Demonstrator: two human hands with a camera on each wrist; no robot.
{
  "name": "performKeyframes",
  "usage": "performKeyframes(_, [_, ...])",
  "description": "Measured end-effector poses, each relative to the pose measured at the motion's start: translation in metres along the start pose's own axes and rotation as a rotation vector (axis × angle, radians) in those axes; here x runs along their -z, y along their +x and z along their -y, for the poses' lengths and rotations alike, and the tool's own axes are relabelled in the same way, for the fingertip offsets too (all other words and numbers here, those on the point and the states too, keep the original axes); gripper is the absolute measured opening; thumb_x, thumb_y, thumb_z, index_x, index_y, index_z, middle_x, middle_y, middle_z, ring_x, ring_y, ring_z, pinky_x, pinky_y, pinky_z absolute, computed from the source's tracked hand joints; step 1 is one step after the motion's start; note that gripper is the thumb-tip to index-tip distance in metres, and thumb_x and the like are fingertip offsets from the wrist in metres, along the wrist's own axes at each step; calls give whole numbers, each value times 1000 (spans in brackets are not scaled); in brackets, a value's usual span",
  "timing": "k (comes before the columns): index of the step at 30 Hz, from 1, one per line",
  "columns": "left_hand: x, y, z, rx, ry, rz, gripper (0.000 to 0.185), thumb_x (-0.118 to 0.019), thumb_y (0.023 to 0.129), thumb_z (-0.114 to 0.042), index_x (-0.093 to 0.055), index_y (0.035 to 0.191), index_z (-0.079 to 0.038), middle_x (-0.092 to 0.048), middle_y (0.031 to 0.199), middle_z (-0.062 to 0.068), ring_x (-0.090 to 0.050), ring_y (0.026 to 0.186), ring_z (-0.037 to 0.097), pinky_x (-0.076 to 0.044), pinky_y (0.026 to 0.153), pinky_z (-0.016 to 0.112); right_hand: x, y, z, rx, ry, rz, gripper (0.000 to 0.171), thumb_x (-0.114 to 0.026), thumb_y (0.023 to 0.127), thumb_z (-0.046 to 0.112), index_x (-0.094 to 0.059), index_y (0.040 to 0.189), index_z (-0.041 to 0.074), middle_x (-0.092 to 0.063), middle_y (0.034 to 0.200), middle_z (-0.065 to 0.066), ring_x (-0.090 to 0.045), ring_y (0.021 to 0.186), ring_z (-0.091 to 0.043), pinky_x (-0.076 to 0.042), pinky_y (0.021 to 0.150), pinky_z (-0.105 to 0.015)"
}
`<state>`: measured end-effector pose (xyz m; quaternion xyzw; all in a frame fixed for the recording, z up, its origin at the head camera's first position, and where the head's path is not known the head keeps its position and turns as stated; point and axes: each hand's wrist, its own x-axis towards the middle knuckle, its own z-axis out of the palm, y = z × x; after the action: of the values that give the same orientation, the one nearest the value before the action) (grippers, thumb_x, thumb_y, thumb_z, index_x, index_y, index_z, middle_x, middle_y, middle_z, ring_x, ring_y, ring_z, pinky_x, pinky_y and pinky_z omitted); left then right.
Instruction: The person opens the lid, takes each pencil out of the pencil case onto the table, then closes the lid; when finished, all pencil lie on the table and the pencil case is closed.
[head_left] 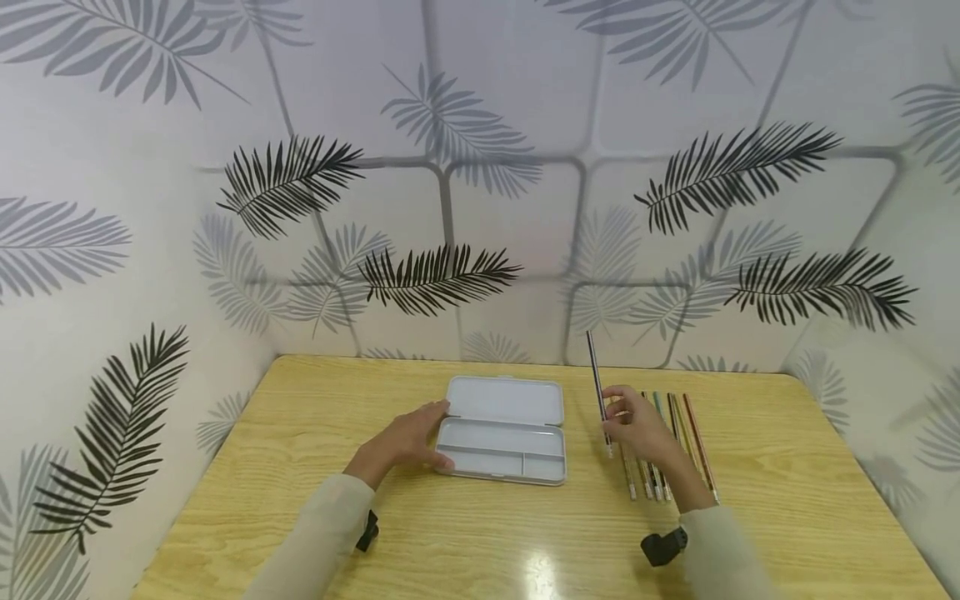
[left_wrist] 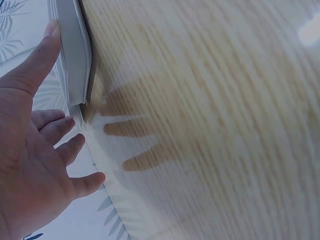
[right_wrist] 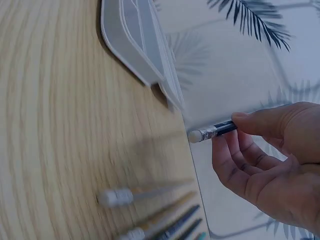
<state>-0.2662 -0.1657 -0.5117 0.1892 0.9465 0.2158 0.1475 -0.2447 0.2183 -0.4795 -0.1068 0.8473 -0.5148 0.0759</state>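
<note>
An open grey pencil case (head_left: 504, 429) lies in the middle of the wooden table (head_left: 300, 508), lid flat toward the wall. My left hand (head_left: 408, 439) rests against its left end with straight fingers; the left wrist view shows the thumb on the case (left_wrist: 75, 55) edge. My right hand (head_left: 637, 429) pinches a dark pencil (head_left: 597, 387), lifted and tilted, eraser end down. In the right wrist view the pencil (right_wrist: 212, 131) sits between thumb and fingers. Several more pencils (head_left: 678, 437) lie in a row on the table beneath that hand.
Walls with a palm-leaf pattern (head_left: 435, 275) close in the table at the back and both sides. The case (right_wrist: 137, 42) has a long tray and a small divided compartment. Bare tabletop runs along the near edge.
</note>
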Motion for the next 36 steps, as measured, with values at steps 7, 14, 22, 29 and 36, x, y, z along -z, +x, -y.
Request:
performKeyframes(7, [-1,0,1,12,0,3,108,-82,68,-46,-24,151,-8,-26,156,12,-24,145,30,-25,118,45,32,-15,-15,-57,-38,-38,49,-55,92,1,-35,137,-5,-52,101,-19,-59,84,-22,-55,69,-37])
performKeyframes(14, [1,-1,0,10,-1,5,108,-82,68,-45,-24,151,-8,-27,156,12,-24,145,31,-25,118,46,61,-33,-35,-107,-93,-62,53,-58,91,2,-34,136,-10,-55,102,-22,-61,82,-19,-57,69,-33])
performKeyframes(22, [1,0,0,20,-1,4,107,-81,69,-45,-23,151,-9,-26,157,12,-24,145,30,-25,119,45,88,-52,-57,-238,-68,-57,61,-59,90,3,-28,140,-12,-55,109,-30,-66,85,-20,-59,72,-33])
performKeyframes(29, [-1,-2,-1,22,-15,11,107,-82,69,-45,-24,151,-8,-27,156,11,-25,145,30,-25,118,45,101,-61,-70,-302,-149,-63,59,-61,86,-1,-32,134,-19,-59,103,-34,-68,79,-23,-59,70,-38])
performKeyframes(36, [0,-1,-1,21,-14,5,107,-82,69,-45,-24,151,-8,-27,156,12,-25,145,30,-25,118,45,103,-64,-81,-358,-270,-94,61,-69,80,3,-41,129,-18,-63,100,-31,-67,73,-18,-58,64,-32])
